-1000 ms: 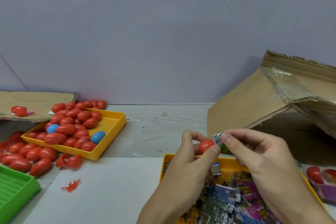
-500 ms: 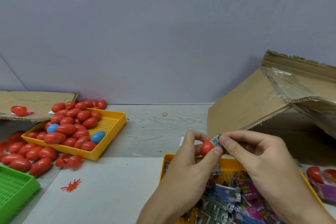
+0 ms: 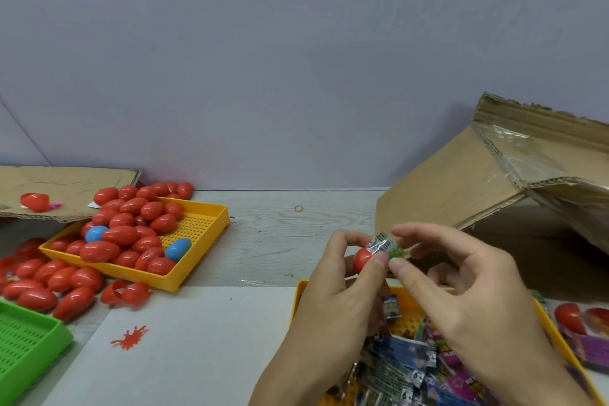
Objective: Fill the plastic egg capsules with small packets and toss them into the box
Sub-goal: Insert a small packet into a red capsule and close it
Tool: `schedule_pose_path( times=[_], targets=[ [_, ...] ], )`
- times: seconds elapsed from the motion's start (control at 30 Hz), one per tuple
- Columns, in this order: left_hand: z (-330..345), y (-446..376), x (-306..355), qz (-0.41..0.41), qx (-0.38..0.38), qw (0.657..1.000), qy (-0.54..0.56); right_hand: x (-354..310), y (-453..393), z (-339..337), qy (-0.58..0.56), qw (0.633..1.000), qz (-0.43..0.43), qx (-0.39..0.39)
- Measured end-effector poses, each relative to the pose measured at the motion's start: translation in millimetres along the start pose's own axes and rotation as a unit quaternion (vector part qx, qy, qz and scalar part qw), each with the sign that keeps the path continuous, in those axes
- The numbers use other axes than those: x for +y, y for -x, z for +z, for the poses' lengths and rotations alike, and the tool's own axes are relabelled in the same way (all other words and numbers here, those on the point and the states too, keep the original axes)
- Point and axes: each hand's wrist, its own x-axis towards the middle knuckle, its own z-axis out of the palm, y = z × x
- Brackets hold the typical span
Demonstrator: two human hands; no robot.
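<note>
Head view: red egg capsule sits pinched between the left hand thumb and forefinger, its mouth facing three o'clock. A folded small packet pokes from that mouth, long axis toward two o'clock, nipped by the right hand fingertips. Yellow packet tray lies below at six; the cardboard box opens at two.

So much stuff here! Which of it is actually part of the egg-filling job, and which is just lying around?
In use:
- red egg in the left hand
- packet pinched by the right hand
- packet tray
- egg tray
- box

Lying about:
- rubber band
- green tray
- red splat
</note>
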Motion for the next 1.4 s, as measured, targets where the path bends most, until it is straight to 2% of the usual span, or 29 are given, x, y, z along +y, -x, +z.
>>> schedule_pose_path(
  times=[0.17,0.33,0.63,0.87,1.1,1.4],
  targets=[
    [1.6,0.0,1.0,-0.018,0.015,1.0,0.02,-2.0,1.9,5.9,0.149,0.988,-0.033,-0.031],
    [1.3,0.0,-0.4,-0.02,-0.008,1.0,-0.002,-3.9,2.4,12.9,0.196,0.978,-0.065,0.001],
    [1.8,-1.0,-3.3,-0.009,0.007,1.0,-0.024,-0.6,3.5,12.4,0.185,0.978,-0.101,0.007],
    [3.1,-2.3,-2.3,-0.001,0.016,0.999,-0.034,2.5,3.3,11.5,0.143,0.985,-0.095,0.036],
    [4.3,-2.8,-0.7,0.018,0.031,0.999,-0.007,2.1,3.7,10.9,0.137,0.987,-0.085,0.009],
    [5.4,-1.9,-1.8,0.007,0.043,0.999,-0.032,5.6,4.5,11.8,0.162,0.983,-0.08,0.004]
  ],
)
